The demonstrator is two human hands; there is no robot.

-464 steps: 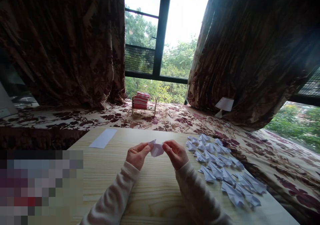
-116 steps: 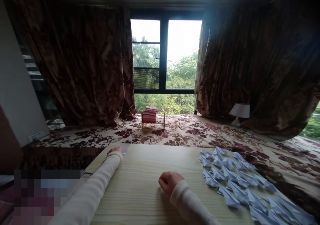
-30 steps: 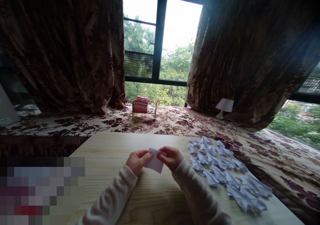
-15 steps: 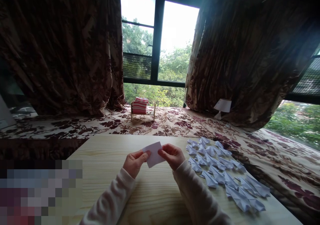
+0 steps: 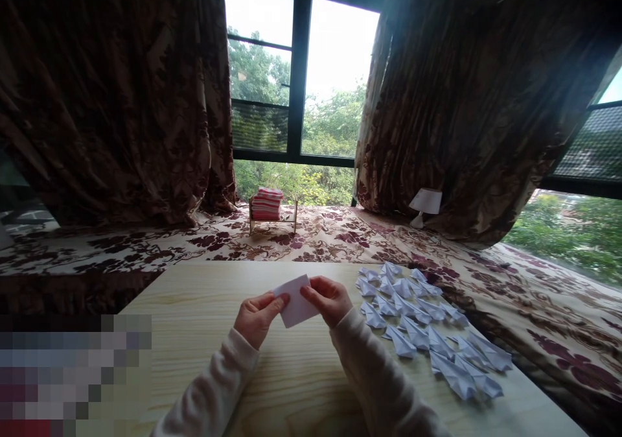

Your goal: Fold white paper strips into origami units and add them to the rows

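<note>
Both hands hold a small white paper slip (image 5: 294, 303) above a light wooden table (image 5: 204, 307). My left hand (image 5: 256, 319) pinches its left edge, fingers closed. My right hand (image 5: 328, 301) pinches the upper right edge, fingers closed too. The paper looks folded over and tilts a little. To the right of my hands, several folded white paper pieces (image 5: 422, 333) lie spread on the table.
Past the table runs a floral-covered ledge (image 5: 146, 242) with a tiny wooden bench holding a red-striped cushion (image 5: 268, 205) and a small white lamp (image 5: 424, 202). Dark patterned curtains frame the window (image 5: 296, 80). A blurred patch covers the lower left.
The paper strip that lay at the table's far left is now in both hands. Over the last second the paper has been lifted and tilted slightly, and the view has drifted right.
</note>
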